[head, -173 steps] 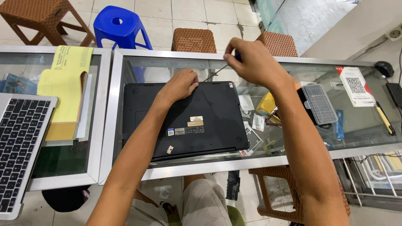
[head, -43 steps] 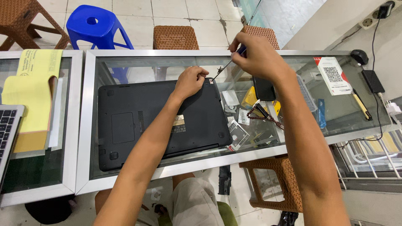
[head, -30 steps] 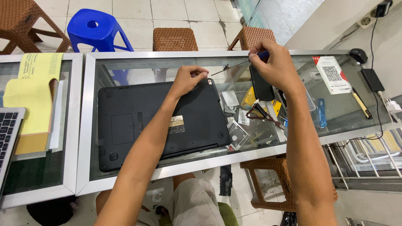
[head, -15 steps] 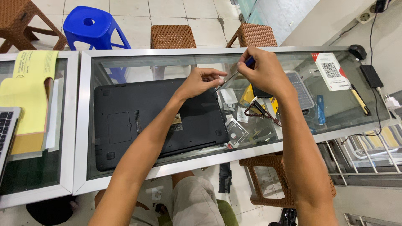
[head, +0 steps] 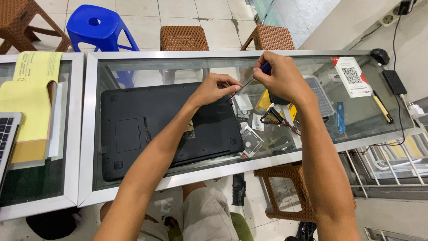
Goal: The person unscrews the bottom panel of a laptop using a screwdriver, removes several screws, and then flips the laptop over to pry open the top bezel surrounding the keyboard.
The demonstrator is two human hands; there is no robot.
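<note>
A black laptop (head: 151,129) lies upside down on the glass counter (head: 178,60). My right hand (head: 281,78) grips a screwdriver (head: 256,76) with a blue handle, its thin shaft slanting down-left. My left hand (head: 216,89) hovers over the laptop's far right corner, fingertips pinched at the screwdriver's tip. Whether a screw sits between the fingers is hidden.
Small parts, cards and a beaded cord (head: 278,120) lie right of the laptop, with a clear compartment box (head: 318,96) and a printed card (head: 352,76). Yellow papers (head: 29,89) and a second laptop's keyboard (head: 5,134) lie at the left. A blue stool (head: 100,27) and wicker stools stand beyond.
My right hand has come down and left with the screwdriver toward the laptop's far right corner. My left hand has lifted off the base and pinched at the tool's tip.
</note>
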